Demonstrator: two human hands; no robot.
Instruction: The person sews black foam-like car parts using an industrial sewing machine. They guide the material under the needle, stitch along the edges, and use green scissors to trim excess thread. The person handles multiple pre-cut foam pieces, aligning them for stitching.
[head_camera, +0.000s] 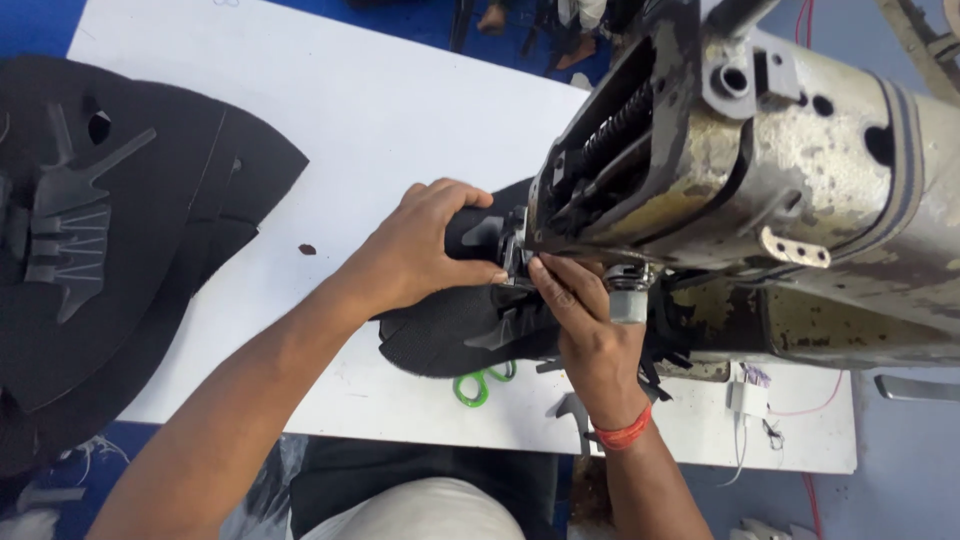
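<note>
Head view, looking down at a white table (380, 110) with a worn, grey-cream sewing machine (790, 170) reaching in from the right.

The work piece is a black shoe upper (450, 335) — knitted mesh, matte, with smooth darker overlay strips bonded on its surface. It lies flat on the table's near half and runs up under the machine head, where its top edge curls against the needle area. Its lower edge is rounded and hangs close to the table's front edge.

Left hand (420, 250): palm down on the upper's raised part, fingers curled over the fabric, thumb stretched toward the needle, pressing the piece. Closed on the fabric, not fully clenched.

Right hand (585, 320): comes from below, fingertips (545, 275) pinched tight at the upper's edge just beside the presser foot, touching the left thumb's tip. An orange-red thread band (622, 435) circles the wrist.

Around it:
- Green-handled scissors (480, 385) lie partly tucked under the upper's lower edge.
- A stack of black cut pieces (110, 230) with grey overlay shapes covers the table's left end, well apart from the hands.
- A small dark scrap (307, 249) sits on bare table between stack and hands.
- A white plug with thin cable (748, 400) sits under the machine — right side.
</note>
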